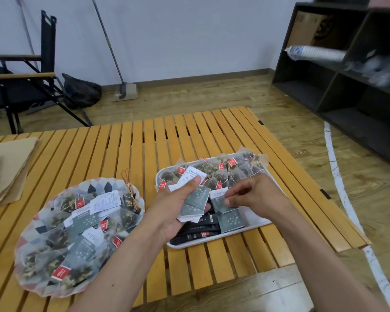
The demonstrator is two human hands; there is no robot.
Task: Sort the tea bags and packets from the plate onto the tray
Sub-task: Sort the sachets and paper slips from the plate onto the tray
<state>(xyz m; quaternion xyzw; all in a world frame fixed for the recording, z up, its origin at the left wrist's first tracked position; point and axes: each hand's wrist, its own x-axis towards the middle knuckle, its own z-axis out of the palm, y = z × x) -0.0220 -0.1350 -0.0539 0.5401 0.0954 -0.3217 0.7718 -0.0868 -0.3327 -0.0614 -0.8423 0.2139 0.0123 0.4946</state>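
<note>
Your left hand is curled round a small stack of grey-green packets, thumb pressed on top, held just above the near-left part of the white tray. Just to its right, your right hand pinches one grey-green packet at its far edge. That packet's long axis runs roughly near to far, over the grey-green pile in the tray's near-right part. So the drop spot is right of your stack and the right hand is nearer. Black packets lie under your left wrist, and tea bags fill the far end. The plate, well to the left, is nearer your left hand and holds many bags and packets. The red tags, white backs and top bands carry print too small to read.
</note>
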